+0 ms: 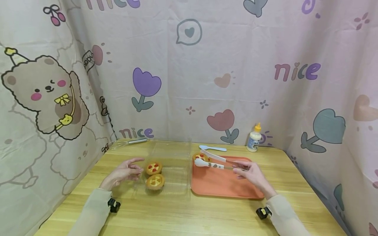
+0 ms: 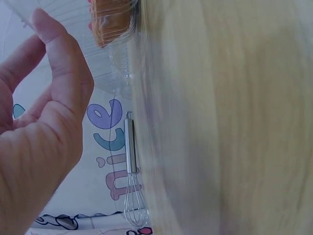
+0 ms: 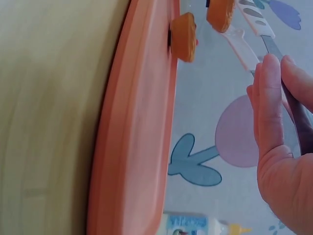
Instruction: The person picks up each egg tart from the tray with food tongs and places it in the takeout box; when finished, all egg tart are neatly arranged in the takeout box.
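Note:
My left hand (image 1: 128,170) is at the left side of a clear plastic container (image 1: 177,186), fingers spread at its edge; whether they touch it I cannot tell. Inside the container are a tart with red pieces (image 1: 154,167) and a tart with yellow pieces (image 1: 155,181). Over an orange tray (image 1: 227,186), my right hand (image 1: 251,172) holds tongs (image 1: 217,166) with white ends. A tart (image 1: 200,157) shows between the tong tips at the tray's far left corner. In the right wrist view one tart (image 3: 184,38) is by the tray, and another tart (image 3: 221,14) appears higher, beside a tip.
A whisk (image 1: 133,142) lies at the back left of the table (image 1: 165,216). Behind the tray lies a pale blue spoon-like utensil (image 1: 213,148). A white bottle (image 1: 254,140) with a yellow cap stands at the back right, in front of a printed curtain (image 1: 183,85).

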Demonstrator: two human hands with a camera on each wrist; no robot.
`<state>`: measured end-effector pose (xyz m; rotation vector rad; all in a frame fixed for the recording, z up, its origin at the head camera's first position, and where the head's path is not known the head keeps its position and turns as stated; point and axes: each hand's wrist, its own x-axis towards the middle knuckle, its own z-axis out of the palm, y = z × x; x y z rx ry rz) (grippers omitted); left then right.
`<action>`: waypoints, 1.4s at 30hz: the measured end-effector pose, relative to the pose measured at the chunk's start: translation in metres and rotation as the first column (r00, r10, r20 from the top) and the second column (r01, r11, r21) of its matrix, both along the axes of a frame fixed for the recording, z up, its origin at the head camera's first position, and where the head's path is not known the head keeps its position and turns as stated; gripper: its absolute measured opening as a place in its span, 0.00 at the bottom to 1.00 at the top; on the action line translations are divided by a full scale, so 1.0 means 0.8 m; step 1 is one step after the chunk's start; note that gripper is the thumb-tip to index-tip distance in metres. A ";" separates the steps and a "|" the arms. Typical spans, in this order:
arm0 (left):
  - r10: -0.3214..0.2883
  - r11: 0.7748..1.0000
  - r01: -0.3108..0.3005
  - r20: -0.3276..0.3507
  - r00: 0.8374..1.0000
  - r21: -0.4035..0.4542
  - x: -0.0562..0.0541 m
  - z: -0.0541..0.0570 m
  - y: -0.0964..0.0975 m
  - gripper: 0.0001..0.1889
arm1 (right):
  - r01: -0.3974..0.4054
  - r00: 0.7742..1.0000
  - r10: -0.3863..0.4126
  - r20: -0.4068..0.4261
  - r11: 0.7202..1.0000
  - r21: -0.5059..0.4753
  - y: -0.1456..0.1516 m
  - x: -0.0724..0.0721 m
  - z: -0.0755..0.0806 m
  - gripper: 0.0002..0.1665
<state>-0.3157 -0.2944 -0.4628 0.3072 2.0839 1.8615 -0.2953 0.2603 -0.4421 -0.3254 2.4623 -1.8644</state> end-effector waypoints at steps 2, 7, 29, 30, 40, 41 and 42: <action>-0.002 1.000 0.002 0.002 1.000 0.001 0.000 0.000 0.000 0.41 | -0.009 1.000 0.009 0.004 1.000 -0.010 -0.007 -0.001 0.000 0.32; -0.008 1.000 0.008 0.004 1.000 0.007 -0.001 0.001 -0.002 0.41 | -0.036 0.999 0.036 -0.028 0.999 -0.022 -0.021 -0.005 0.001 0.31; -0.020 1.000 0.020 -0.016 1.000 -0.002 0.001 0.003 -0.001 0.41 | -0.090 0.992 0.092 -0.087 0.995 0.031 -0.057 -0.001 0.007 0.29; -0.024 1.000 0.024 -0.014 1.000 -0.003 0.001 0.004 0.000 0.41 | -0.098 0.991 0.101 -0.087 0.995 0.030 -0.059 -0.001 0.007 0.29; -0.020 1.000 0.020 -0.013 1.000 -0.008 0.000 0.003 -0.001 0.41 | -0.163 0.986 0.162 -0.038 0.986 -0.029 -0.089 -0.008 0.006 0.30; -0.018 1.000 0.018 -0.010 1.000 -0.008 0.001 0.003 -0.001 0.41 | -0.162 0.986 0.161 -0.030 0.986 -0.031 -0.091 -0.009 0.005 0.30; -0.018 1.000 0.018 -0.008 1.000 -0.008 0.001 0.003 0.000 0.41 | -0.164 0.986 0.163 -0.024 0.986 -0.030 -0.093 -0.010 0.004 0.30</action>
